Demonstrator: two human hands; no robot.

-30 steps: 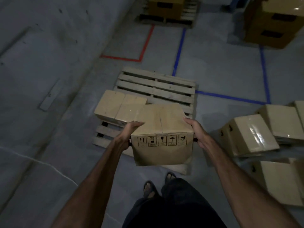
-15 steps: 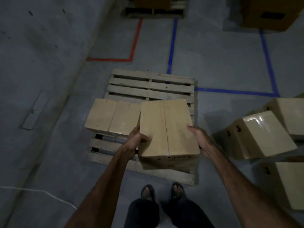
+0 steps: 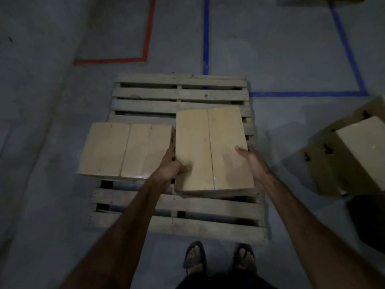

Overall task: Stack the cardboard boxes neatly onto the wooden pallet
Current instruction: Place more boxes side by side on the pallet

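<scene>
While both hands grip it, box long axis points away.

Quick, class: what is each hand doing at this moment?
Left hand: grips the left side of the cardboard box.
Right hand: holds the box's right side, thumb on top.

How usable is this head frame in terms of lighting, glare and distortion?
Head view: dim and underexposed, floor murky. The held box and the placed box stay readable, with faint sheen. Both hands are soft-edged: left hand, right hand. Wide-angle bowing bends the pallet slats.
</scene>
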